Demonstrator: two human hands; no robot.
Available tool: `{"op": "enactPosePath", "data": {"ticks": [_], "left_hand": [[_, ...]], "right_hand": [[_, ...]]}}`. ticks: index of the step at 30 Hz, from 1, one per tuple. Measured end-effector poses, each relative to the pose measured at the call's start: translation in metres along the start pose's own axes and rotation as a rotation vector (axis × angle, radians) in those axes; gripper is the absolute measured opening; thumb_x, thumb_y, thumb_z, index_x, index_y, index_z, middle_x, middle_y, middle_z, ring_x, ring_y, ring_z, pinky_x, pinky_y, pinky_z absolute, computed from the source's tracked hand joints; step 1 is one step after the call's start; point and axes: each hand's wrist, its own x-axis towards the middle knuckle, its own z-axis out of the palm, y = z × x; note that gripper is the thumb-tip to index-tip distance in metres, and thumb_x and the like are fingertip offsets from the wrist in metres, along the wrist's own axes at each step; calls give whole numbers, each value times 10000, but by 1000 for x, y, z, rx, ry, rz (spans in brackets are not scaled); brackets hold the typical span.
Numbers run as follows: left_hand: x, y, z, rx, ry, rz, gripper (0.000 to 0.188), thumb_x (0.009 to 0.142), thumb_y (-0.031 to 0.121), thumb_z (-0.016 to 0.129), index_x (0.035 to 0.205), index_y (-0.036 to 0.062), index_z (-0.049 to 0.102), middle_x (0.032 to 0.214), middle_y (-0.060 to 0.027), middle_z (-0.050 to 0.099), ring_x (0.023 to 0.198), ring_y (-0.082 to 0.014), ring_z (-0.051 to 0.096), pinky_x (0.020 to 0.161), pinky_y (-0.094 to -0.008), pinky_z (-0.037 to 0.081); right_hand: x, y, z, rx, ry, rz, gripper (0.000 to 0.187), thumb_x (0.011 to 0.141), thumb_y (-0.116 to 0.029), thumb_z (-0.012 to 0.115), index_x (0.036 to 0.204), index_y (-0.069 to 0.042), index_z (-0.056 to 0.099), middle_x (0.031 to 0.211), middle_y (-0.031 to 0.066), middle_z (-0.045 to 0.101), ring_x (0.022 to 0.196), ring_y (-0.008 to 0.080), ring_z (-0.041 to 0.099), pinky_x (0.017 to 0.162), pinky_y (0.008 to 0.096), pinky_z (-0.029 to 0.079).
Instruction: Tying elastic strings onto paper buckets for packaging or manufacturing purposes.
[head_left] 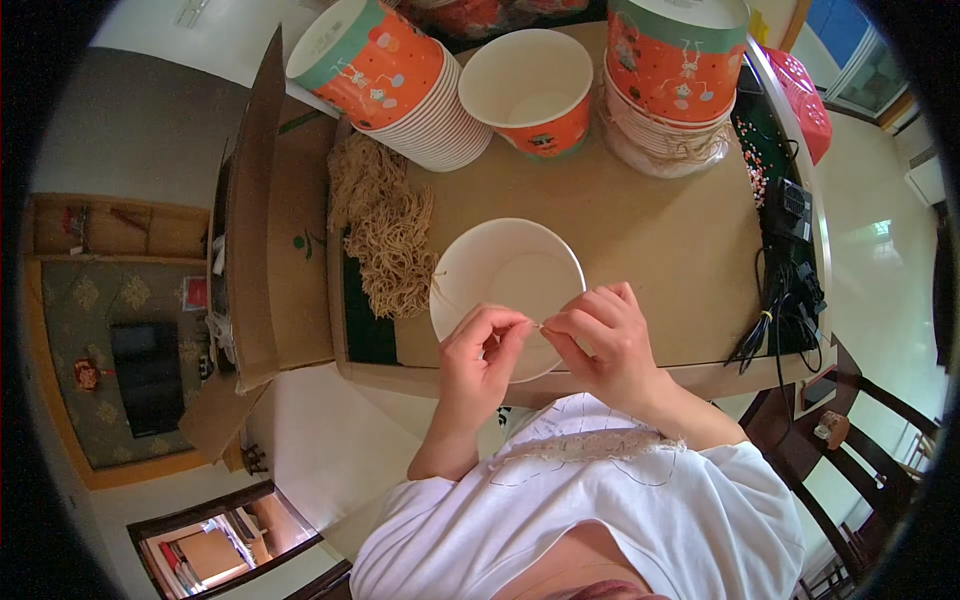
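Pinching thin string (538,325), left hand (482,348) and right hand (606,334) angled inward, above white tub (512,262)

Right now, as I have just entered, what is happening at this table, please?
Someone's left hand and right hand meet over a white-lined tub, pinching a tiny item, too small to identify. Beige string lies heaped to the left. Farther back, an orange tub is between a left stack and a right stack of similar tubs.

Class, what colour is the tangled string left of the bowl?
Tangled string: light tan, best seen in the head view.
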Motion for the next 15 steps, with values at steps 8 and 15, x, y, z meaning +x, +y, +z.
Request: {"op": "enactPosePath", "data": {"ticks": [8, 15], "left_hand": [[1, -1, 9, 186, 128, 159, 41, 886, 12, 591, 903, 17, 554, 807, -64, 575, 623, -128, 543, 542, -236, 441], [3, 10, 3, 171, 50, 155, 65, 859, -2, 624, 905, 21, 585, 800, -62, 588, 615, -136, 539, 524, -251, 433]], "right_hand": [[-2, 1, 0, 60, -64, -35, 134, 713, -41, 683, 800, -91, 595, 728, 20, 539, 702, 198, 549, 690, 340, 377], [2, -3, -3, 129, -57, 100, 160, 731, -59, 702, 863, -107, 625, 748, 10, 574, 686, 188, 552, 688, 335, 373]]}}
